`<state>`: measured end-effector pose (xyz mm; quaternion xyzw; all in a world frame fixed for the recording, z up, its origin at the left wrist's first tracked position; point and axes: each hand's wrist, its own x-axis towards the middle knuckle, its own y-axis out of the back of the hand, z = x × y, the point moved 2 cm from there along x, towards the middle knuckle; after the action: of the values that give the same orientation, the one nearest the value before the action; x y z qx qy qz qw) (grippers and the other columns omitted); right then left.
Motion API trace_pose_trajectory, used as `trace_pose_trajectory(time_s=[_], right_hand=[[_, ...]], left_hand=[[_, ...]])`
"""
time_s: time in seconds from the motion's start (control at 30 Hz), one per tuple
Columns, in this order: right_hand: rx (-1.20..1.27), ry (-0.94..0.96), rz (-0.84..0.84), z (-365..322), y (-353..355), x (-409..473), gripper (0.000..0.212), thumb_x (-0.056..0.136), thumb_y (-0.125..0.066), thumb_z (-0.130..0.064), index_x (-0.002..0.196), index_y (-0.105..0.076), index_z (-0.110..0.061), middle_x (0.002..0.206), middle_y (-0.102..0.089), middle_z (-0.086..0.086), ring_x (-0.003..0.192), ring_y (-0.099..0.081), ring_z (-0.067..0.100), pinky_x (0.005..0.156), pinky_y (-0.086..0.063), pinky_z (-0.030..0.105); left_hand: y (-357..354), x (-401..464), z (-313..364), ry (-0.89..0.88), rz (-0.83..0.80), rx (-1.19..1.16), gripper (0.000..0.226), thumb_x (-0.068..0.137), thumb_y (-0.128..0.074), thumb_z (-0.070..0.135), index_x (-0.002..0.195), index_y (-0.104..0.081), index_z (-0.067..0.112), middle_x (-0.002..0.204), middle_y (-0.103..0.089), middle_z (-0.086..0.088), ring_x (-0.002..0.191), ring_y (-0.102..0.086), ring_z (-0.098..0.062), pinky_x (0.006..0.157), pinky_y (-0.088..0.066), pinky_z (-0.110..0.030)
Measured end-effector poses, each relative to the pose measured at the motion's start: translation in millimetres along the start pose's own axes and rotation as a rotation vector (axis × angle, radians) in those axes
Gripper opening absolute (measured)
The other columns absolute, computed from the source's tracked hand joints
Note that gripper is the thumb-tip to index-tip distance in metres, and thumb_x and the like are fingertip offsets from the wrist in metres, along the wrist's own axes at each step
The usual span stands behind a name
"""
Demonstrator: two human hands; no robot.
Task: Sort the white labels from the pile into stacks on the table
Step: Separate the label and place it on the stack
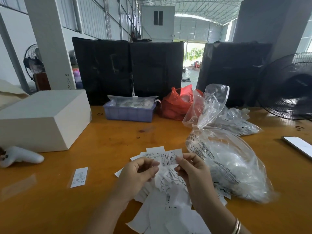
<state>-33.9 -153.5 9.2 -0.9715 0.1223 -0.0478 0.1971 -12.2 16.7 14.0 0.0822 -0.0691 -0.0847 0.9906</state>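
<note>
A loose pile of white labels (170,196) lies on the orange table (104,146) in front of me, spreading toward the near edge. My right hand (190,169) pinches one printed white label (170,157) by its right end, held up over the pile. My left hand (138,173) is beside it with curled fingers touching the label's left end and a few labels fanned behind it. A single label marked XS (79,177) lies flat on the table to the left, apart from the pile.
A clear plastic bag (228,162) holding more labels sits right of the pile. A white box (45,119) and a white controller (22,157) are at left. A blue tray (129,109), red bag (175,103), phone (298,146) and black fan (290,86) stand further back.
</note>
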Motion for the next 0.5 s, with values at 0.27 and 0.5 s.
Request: trace_pose_trajectory(time_s=[0.27, 0.5], right_hand=[[-0.08, 0.048, -0.01, -2.2, -1.5, 1.5, 0.008, 0.083, -0.068, -0.003, 0.086, -0.061, -0.006, 0.067, -0.069, 0.004, 0.057, -0.061, 0.013, 0.055, -0.051, 0.019], [0.186, -0.063, 0.012, 0.9, -0.2, 6.2, 0.011, 0.081, -0.067, -0.004, 0.085, -0.057, -0.009, 0.071, -0.067, 0.01, 0.074, -0.072, 0.028, 0.058, -0.057, 0.026]], left_hand=[[2.7, 1.1, -0.6, 0.001, 0.023, -0.019, 0.01, 0.087, -0.066, 0.015, 0.091, -0.072, 0.023, 0.069, -0.069, 0.013, 0.061, -0.061, -0.001, 0.061, -0.051, -0.014], [3.0, 3.9, -1.6, 0.005, 0.019, 0.034, 0.014, 0.088, -0.066, 0.016, 0.085, -0.074, 0.028, 0.072, -0.071, 0.013, 0.062, -0.062, -0.002, 0.061, -0.051, -0.013]])
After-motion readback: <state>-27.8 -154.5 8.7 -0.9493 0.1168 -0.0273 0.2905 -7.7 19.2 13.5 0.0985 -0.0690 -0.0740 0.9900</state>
